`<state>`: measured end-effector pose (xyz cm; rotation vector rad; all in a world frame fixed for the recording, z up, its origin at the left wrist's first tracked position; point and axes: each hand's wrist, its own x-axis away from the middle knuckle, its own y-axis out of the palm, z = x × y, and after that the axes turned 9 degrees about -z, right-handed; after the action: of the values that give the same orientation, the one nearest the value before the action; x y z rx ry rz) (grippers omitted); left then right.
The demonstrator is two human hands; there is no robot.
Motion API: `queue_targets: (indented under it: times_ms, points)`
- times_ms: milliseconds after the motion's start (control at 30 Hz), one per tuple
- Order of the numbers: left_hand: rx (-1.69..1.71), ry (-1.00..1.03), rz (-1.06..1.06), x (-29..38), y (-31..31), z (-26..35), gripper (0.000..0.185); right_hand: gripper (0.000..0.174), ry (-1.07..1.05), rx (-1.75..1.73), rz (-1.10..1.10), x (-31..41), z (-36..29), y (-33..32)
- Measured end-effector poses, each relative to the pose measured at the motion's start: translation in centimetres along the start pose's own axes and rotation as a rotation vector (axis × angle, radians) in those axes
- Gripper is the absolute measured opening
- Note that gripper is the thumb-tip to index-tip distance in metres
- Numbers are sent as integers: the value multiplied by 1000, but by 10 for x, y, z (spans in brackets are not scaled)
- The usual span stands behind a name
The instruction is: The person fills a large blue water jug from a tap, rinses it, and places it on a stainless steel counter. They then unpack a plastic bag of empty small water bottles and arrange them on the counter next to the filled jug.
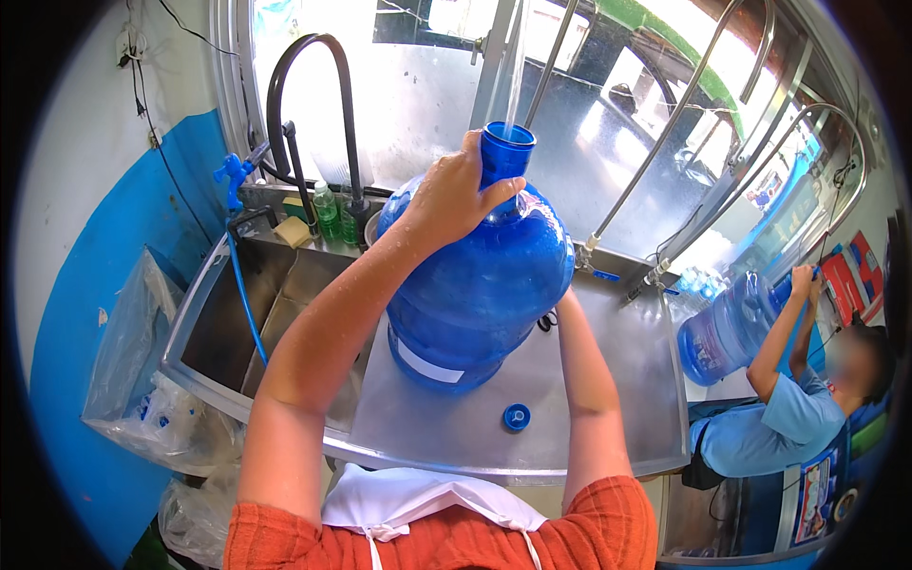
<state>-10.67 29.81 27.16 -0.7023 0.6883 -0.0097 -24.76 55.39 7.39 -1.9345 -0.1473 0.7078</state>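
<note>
A large blue plastic water jug [463, 313] stands on the steel counter [598, 370], its top leaning a little to the right. My left hand [456, 196] grips the jug's neck [504, 153] just below the open mouth, thumb across the front. From above, a clear stream of water [514, 78] falls into that mouth. My right forearm [588, 363] reaches along the jug's right side; the hand itself is hidden behind the jug. Between my arms, a round blue cap [516, 417] lies on the counter.
At left are a steel sink basin [221, 328], a blue hose [242, 292], a black faucet [349, 114], a yellow sponge [292, 231] and green bottles [326, 210]. Bent steel pipes [662, 121] rise behind. At right a person [776, 427] holds another jug [727, 331].
</note>
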Motion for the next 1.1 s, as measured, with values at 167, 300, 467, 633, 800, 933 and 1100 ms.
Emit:
queue_targets:
  times_ms: [167,300,467,633,800,933,1100]
  points:
    - [-70,51,-17,1,-4,-2,83,27,251,-271,-14,106,-36,-6]
    - [-133,31,-16,2,-10,-3,99,65,440,-10,-666,210,-75,-23]
    - [-140,9,18,8,-12,-2,104,72,513,0,-767,287,-106,-14]
    - [-83,6,-85,11,-10,-3,94,64,422,-21,-564,311,-106,12]
    - [-26,29,-63,4,-5,-9,78,55,542,113,-411,290,-66,13]
    - [-15,4,-86,-2,-5,-13,65,82,553,82,-327,260,-54,9]
    - [-20,20,-108,-1,-7,-13,72,107,442,-524,-286,221,-75,34]
